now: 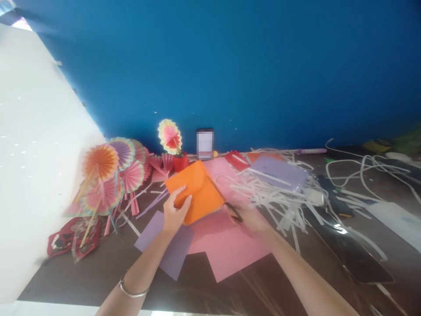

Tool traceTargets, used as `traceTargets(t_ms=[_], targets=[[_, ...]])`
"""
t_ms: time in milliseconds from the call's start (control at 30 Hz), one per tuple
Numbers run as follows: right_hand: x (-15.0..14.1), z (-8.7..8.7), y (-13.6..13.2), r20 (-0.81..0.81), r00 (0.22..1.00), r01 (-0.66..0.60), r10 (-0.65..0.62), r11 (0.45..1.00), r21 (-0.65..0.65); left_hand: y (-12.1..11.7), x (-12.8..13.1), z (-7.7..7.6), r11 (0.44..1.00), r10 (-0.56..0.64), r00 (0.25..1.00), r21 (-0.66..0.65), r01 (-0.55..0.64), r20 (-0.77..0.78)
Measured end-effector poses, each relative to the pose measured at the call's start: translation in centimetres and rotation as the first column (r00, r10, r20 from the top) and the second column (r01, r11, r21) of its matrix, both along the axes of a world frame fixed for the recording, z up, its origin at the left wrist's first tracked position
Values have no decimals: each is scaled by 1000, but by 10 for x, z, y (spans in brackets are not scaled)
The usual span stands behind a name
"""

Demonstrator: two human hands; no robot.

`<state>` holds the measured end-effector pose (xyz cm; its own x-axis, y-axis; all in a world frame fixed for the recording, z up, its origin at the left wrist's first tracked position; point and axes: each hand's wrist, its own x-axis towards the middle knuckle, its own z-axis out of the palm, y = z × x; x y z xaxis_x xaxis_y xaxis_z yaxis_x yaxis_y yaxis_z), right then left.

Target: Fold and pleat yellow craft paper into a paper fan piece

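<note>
My left hand (177,208) grips a square orange sheet of paper (200,193) by its lower left side, thumb and fingers on its face. At the sheet's right edge, my right hand (251,219) is closed round dark-handled scissors (234,212), with a thin dark blade running along that edge. Motion blurs the right fingers. Beneath the orange sheet lie pink paper (226,259) and, under my left wrist, purple paper (179,259).
Paper fans (100,162) on sticks cluster at left, beside a red pot (180,161) holding another fan. White paper strips (272,193) heap at right, near a phone (358,250) and a white cable (362,164). A blue wall (246,66) rises behind.
</note>
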<state>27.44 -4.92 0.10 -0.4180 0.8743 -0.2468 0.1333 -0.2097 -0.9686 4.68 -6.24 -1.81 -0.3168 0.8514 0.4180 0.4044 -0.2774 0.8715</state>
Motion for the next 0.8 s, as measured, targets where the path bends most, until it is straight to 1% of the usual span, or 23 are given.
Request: traceTargets(t_ms=[133, 233, 300, 400, 467, 800], targets=[[0, -4, 2, 13, 1000, -20, 20, 1000, 9, 0, 0, 0, 1000, 7, 1000, 6, -7, -7], [1, -6, 2, -1, 1000, 5, -5, 1000, -11, 0, 1, 0, 1000, 3, 1000, 7, -3, -13], [1, -8, 3, -42, 999, 11, -12, 1000, -23, -1, 1, -1, 1000, -3, 1000, 11, 3, -15], [1, -11, 4, -126, 992, -21, 18, 1000, -22, -1, 1, -2, 1000, -16, 1000, 9, 16, -26], [0, -12, 5, -157, 987, -19, 16, 1000, -18, -2, 2, -2, 1000, -24, 999, 2, 24, -34], [-3, -7, 2, -140, 990, 16, -20, 1000, -26, -2, 2, -2, 999, -36, 998, 19, 36, -42]])
